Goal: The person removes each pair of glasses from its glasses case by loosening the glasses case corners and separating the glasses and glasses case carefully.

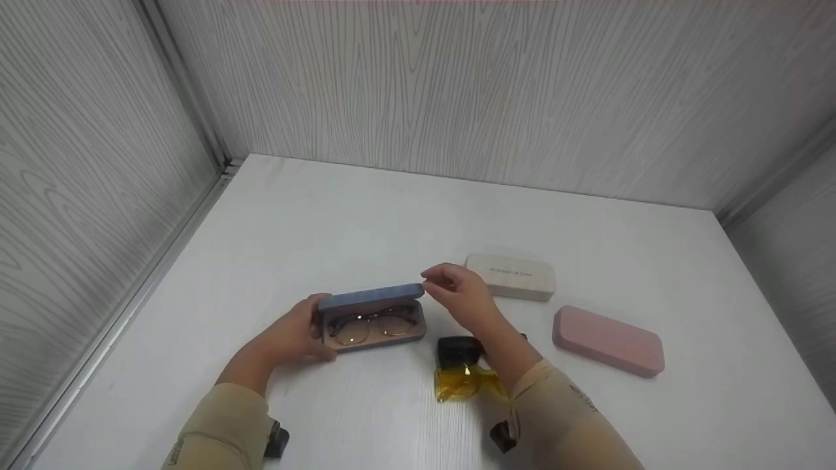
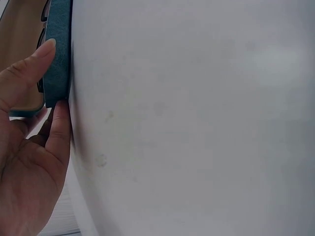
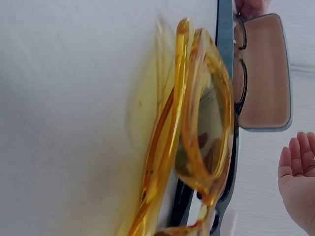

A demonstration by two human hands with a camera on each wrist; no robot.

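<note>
A blue glasses case lies on the table with its lid partly raised. Inside rests a pair of thin-framed eyeglasses. My left hand grips the case's left end, the thumb on its front wall and the other fingers round the end and back. Close by the lid's right corner is my right hand, its fingers loosely bent; in the right wrist view this hand stands apart from the lid, holding nothing. Yellow-framed glasses and black glasses lie below my right forearm.
Behind my right hand sits a cream glasses case with lettering on top. A pink glasses case lies farther right. Wood-grained panels wall the white table at the back and sides.
</note>
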